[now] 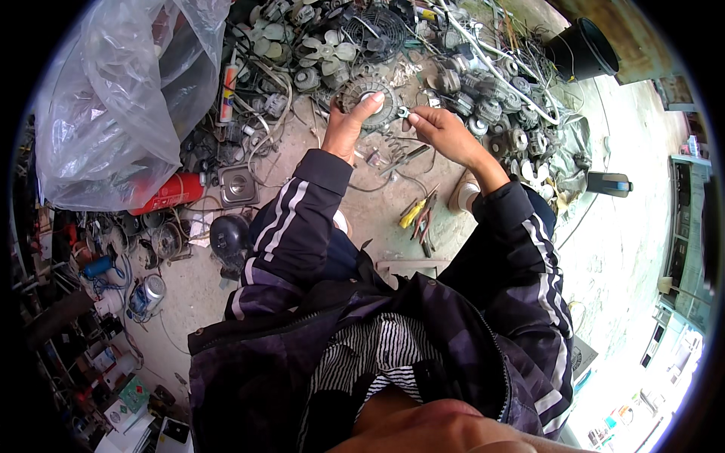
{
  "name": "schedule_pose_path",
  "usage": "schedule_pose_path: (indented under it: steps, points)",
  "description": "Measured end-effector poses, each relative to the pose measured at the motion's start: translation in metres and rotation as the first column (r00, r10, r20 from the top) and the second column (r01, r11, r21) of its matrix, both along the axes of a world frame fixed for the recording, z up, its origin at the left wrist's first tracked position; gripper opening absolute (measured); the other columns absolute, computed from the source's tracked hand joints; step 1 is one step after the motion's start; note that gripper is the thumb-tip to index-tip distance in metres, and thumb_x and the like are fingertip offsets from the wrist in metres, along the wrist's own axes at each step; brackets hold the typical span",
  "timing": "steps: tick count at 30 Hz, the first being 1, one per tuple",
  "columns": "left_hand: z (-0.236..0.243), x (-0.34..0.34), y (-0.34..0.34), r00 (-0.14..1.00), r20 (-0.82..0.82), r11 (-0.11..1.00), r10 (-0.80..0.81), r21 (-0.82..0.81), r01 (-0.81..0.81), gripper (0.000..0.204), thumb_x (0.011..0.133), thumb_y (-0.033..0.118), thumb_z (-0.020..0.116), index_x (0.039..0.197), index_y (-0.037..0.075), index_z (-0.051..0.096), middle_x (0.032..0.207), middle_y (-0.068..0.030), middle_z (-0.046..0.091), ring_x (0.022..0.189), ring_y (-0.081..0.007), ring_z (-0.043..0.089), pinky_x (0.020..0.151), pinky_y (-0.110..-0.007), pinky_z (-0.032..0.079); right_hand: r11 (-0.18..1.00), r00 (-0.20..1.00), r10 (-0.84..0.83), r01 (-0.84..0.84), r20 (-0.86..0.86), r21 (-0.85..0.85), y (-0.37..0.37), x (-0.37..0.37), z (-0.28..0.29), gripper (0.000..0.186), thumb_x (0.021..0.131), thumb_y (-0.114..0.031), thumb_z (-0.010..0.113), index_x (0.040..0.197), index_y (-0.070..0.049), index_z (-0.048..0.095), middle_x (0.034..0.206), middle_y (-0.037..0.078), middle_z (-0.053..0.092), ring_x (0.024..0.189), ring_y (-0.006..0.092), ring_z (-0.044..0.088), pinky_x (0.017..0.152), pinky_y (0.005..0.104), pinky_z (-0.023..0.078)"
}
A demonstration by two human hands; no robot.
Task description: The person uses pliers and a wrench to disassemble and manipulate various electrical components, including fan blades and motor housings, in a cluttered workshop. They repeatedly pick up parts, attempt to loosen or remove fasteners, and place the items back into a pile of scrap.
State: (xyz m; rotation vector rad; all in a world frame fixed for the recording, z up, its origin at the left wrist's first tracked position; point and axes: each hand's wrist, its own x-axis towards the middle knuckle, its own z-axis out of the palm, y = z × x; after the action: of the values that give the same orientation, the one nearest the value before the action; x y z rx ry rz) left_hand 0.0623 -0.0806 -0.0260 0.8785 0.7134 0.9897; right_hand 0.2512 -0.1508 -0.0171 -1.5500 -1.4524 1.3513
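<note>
Within the left grip, clamped thumb-over: round grey metal part; judged heavy, stiff, best held by rim. Just beside it, right grip pinches small silvery tool.

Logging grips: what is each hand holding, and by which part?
The left hand holds a round grey part by its left edge, thumb over its face; the right hand pinches a small metal tool behind its exposed tip.

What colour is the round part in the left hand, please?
The round, ribbed part is mostly grey, seen best in the head view.
</note>
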Motion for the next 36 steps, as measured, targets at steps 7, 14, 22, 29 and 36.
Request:
schedule_pose_path:
  steps: [7,14,22,29,36]
  points:
    - [-0.009,-0.005,0.002,0.997,-0.055,0.997,-0.060,-0.059,0.056,0.056,0.075,0.023,0.076,0.124,0.006,0.055,0.116,-0.0034,0.060,0.104,-0.0147,0.056,0.094,-0.031,0.042,0.991,0.986,0.048,-0.067,0.157,0.116,0.000,0.000,0.004,0.028,0.098,-0.025,0.049,0.092,-0.001,0.062,0.070,0.007,0.058,0.067,0.0145,0.051,0.069,0.0311,0.045]
    - [-0.010,-0.007,0.003,0.985,-0.070,0.986,-0.158,-0.068,0.153,0.057,0.077,0.023,0.075,0.126,0.004,0.053,0.115,-0.0043,0.061,0.103,-0.0147,0.057,0.093,-0.031,0.044,0.974,0.950,0.134,-0.178,0.281,0.138,0.000,0.011,0.009,0.026,0.097,-0.025,0.051,0.094,-0.002,0.064,0.075,0.013,0.063,0.070,0.0232,0.059,0.070,0.0349,0.046]
    - [-0.011,-0.005,0.002,0.942,-0.148,0.953,-0.302,-0.071,0.294,0.049,0.078,0.021,0.076,0.120,0.003,0.057,0.106,-0.0045,0.065,0.096,-0.0144,0.061,0.090,-0.031,0.046,0.909,0.857,0.276,-0.379,0.435,0.171,-0.005,0.027,0.009,0.028,0.097,-0.026,0.052,0.087,-0.001,0.062,0.069,0.010,0.060,0.063,0.0238,0.056,0.063,0.0348,0.045]
    - [-0.017,-0.001,0.009,0.983,-0.093,0.982,-0.161,-0.120,0.149,0.051,0.079,0.022,0.075,0.122,0.003,0.056,0.113,-0.0041,0.062,0.101,-0.0143,0.058,0.091,-0.031,0.045,0.973,0.986,0.087,-0.115,-0.145,-0.202,-0.006,0.022,0.003,0.029,0.103,-0.029,0.042,0.091,-0.007,0.056,0.064,-0.003,0.054,0.053,0.0032,0.044,0.050,0.0203,0.034]
    - [-0.019,-0.001,0.011,0.994,-0.064,0.991,-0.094,-0.098,0.087,0.052,0.079,0.023,0.075,0.123,0.004,0.055,0.114,-0.0036,0.061,0.102,-0.0142,0.057,0.091,-0.030,0.044,0.979,0.978,-0.052,0.011,-0.200,-0.201,-0.011,-0.007,-0.001,0.029,0.103,-0.027,0.039,0.096,-0.004,0.054,0.071,0.002,0.063,0.058,0.0077,0.054,0.054,0.0224,0.044]
